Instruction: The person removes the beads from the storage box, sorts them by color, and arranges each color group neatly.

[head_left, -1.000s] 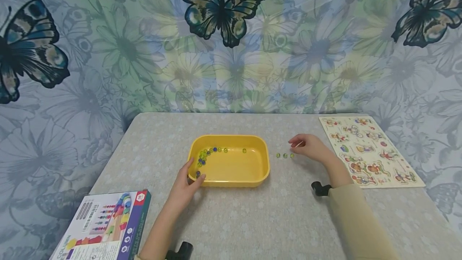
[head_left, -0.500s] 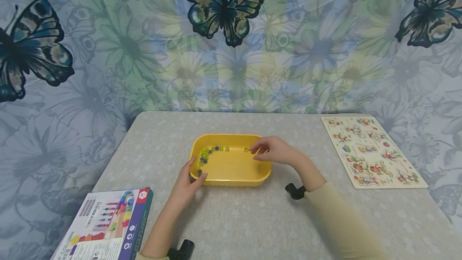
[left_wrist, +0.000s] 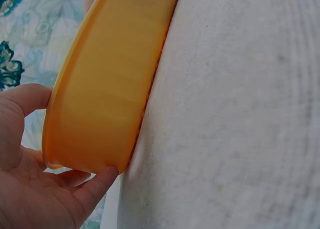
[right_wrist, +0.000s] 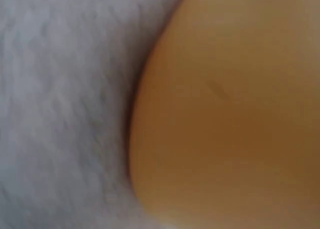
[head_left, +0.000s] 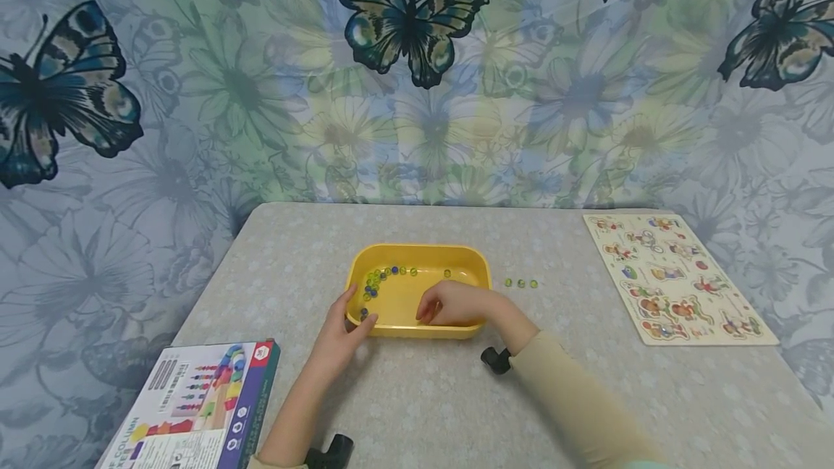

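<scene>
A yellow plastic tray [head_left: 449, 331] sits on the table, with several green and blue glass marbles [head_left: 373, 284] along its left and back walls. One green marble [head_left: 447, 273] lies apart near the back right. My left hand [head_left: 339, 328] grips the tray's left end. In the left wrist view its thumb [left_wrist: 37, 96] is on the rim and its fingers lie against the outer wall. My right hand [head_left: 459, 302] reaches down inside the tray by the front wall, fingers bent together; I cannot tell whether they hold a marble. The right wrist view is blurred, showing the tray's outer wall [right_wrist: 225, 139].
Three green marbles [head_left: 521, 283] stand in a row on the table, right of the tray. A wooden puzzle board [head_left: 677, 281] with small pictures lies at the far right. At the front left is a toy box [head_left: 195, 404]. A butterfly-printed curtain [head_left: 417, 129] hangs behind the table.
My right hand has moved left from beside the three marbles, over the tray's right side, then down to its front wall inside. My left hand keeps its grip on the tray.
</scene>
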Demonstrator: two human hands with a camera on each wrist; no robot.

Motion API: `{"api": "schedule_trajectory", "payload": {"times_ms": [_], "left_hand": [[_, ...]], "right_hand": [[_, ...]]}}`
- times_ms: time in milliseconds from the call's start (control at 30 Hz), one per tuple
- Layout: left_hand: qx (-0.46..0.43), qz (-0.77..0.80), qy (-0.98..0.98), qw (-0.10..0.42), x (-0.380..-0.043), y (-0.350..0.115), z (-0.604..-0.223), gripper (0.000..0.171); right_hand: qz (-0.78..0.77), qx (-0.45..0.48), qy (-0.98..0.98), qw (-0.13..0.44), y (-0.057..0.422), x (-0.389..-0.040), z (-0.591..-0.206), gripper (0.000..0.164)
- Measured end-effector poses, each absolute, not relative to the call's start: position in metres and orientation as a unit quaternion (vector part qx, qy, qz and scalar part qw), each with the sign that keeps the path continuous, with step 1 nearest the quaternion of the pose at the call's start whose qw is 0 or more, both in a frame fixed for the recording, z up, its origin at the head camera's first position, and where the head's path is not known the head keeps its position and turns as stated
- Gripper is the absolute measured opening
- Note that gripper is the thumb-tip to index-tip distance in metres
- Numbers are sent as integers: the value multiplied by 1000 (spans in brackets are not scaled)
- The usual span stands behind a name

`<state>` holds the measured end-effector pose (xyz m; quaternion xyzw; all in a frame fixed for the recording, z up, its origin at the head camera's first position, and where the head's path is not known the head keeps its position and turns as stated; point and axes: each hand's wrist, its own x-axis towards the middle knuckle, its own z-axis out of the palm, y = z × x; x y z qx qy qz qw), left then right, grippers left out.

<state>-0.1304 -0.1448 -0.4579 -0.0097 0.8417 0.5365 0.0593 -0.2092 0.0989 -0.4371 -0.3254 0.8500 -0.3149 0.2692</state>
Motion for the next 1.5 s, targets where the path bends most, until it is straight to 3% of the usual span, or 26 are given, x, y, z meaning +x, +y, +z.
{"api": "schedule_trajectory", "payload": {"times_ms": [500, 867, 1200, 1500], "left_hand": [[-6, 546, 836, 53, -131, -143, -459, 75], [-9, 543, 838, 53, -132, -143, -459, 75], [-6, 542, 838, 59, -132, -143, -459, 75], [-14, 536, 842, 62, -131, -142, -457, 75]], "right_hand": [[-321, -319, 846, 281, 76, -207, -440, 16], [-328, -316, 850, 266, 76, -208, -439, 9], [-365, -307, 847, 233, 101, -212, -418, 11], [-419, -278, 841, 199, 152, -215, -397, 16]]}}
